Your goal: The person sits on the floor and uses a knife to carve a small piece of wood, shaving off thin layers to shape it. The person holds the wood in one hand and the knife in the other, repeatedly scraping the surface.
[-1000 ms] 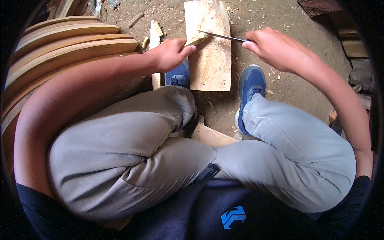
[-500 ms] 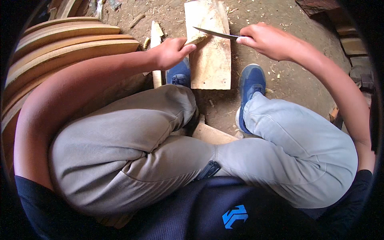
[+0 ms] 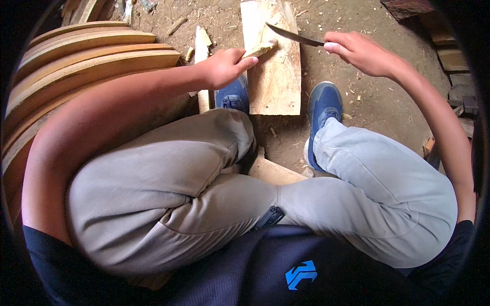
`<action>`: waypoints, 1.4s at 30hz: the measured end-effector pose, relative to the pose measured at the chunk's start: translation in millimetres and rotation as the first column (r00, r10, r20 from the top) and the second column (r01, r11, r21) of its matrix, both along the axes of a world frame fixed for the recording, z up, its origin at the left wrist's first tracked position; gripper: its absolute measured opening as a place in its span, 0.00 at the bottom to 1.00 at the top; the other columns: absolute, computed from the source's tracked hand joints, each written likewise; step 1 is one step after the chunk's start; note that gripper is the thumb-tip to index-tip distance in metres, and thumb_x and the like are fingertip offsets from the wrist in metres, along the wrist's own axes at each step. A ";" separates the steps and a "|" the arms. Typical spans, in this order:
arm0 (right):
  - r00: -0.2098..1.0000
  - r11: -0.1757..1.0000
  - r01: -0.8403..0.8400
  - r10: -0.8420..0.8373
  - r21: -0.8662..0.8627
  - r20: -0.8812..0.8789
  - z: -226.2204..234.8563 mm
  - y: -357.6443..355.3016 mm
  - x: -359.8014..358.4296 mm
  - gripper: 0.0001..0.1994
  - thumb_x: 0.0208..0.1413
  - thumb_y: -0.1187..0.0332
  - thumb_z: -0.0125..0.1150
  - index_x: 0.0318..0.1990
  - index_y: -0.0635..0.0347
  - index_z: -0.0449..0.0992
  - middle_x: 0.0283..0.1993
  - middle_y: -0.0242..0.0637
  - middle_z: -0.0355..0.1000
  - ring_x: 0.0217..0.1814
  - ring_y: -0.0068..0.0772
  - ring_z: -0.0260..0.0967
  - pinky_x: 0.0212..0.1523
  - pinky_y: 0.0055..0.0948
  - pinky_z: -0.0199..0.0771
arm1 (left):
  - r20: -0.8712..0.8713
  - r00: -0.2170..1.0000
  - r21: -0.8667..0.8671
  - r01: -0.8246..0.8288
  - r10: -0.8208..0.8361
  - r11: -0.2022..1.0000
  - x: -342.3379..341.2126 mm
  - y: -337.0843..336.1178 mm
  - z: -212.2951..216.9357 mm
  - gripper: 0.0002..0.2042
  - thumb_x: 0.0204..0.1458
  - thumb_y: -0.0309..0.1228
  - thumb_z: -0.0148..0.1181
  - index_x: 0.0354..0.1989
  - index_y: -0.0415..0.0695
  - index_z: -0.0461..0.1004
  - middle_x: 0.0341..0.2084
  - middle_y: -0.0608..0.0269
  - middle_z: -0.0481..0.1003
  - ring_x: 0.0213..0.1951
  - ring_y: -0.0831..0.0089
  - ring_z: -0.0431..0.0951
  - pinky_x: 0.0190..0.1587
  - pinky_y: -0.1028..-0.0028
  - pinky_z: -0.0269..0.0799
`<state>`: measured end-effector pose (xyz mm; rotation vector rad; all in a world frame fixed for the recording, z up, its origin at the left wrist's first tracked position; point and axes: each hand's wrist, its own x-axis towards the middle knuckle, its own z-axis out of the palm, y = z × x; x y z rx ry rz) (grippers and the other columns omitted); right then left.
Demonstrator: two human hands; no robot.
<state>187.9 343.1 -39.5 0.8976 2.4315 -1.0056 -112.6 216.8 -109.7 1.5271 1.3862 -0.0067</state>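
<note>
My left hand [image 3: 228,67] is closed around a short piece of wood [image 3: 261,49], whose free end points over the board. In my right hand [image 3: 357,51] is a knife [image 3: 295,36] with a long dark blade; my fingers wrap its handle, which they hide. The blade points left, with its tip above the far part of the board and apart from the wood piece. Between my feet lies the flat, pale wooden board [image 3: 275,86]. Whether the wood piece touches the board I cannot tell.
Curved wooden planks [image 3: 102,64] are stacked at the left. A narrow split strip of wood [image 3: 202,46] lies beside my left shoe [image 3: 233,96]. My right shoe [image 3: 325,102] stands right of the board. Shavings dot the dirt floor [image 3: 357,97]. Wood blocks [image 3: 453,59] line the right edge.
The knife in my right hand has drawn away to the right and its tip has lifted off the wood piece. The whole view has shifted slightly.
</note>
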 end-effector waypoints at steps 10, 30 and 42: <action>0.985 0.960 -0.129 0.095 0.249 0.142 2.7 -12.7 -2.5 0.19 0.67 0.51 0.44 0.42 0.59 0.72 0.33 0.52 0.73 0.40 0.58 0.72 0.42 0.54 0.68 | 0.051 0.998 -0.106 0.030 -0.025 0.994 -8.4 7.0 -6.9 0.30 0.66 0.54 0.41 0.50 0.32 0.71 0.35 0.53 0.75 0.40 0.67 0.73 0.45 0.64 0.68; 0.987 0.988 -0.056 0.033 0.141 0.160 0.7 -23.7 -4.6 0.19 0.68 0.53 0.44 0.42 0.62 0.73 0.36 0.55 0.74 0.43 0.59 0.73 0.45 0.54 0.69 | 0.142 0.986 -0.291 -0.049 0.093 0.956 -10.6 14.5 -5.0 0.29 0.65 0.54 0.45 0.55 0.36 0.70 0.19 0.76 0.60 0.21 0.84 0.57 0.22 0.75 0.52; 1.000 0.993 -0.021 0.022 -0.113 0.005 -18.6 -4.7 2.7 0.21 0.69 0.52 0.44 0.36 0.63 0.71 0.29 0.42 0.69 0.32 0.42 0.69 0.36 0.41 0.69 | 0.210 0.960 -0.373 -0.097 0.186 0.923 -18.7 16.3 -19.6 0.25 0.65 0.55 0.44 0.39 0.40 0.70 0.12 0.76 0.56 0.10 0.82 0.53 0.12 0.74 0.51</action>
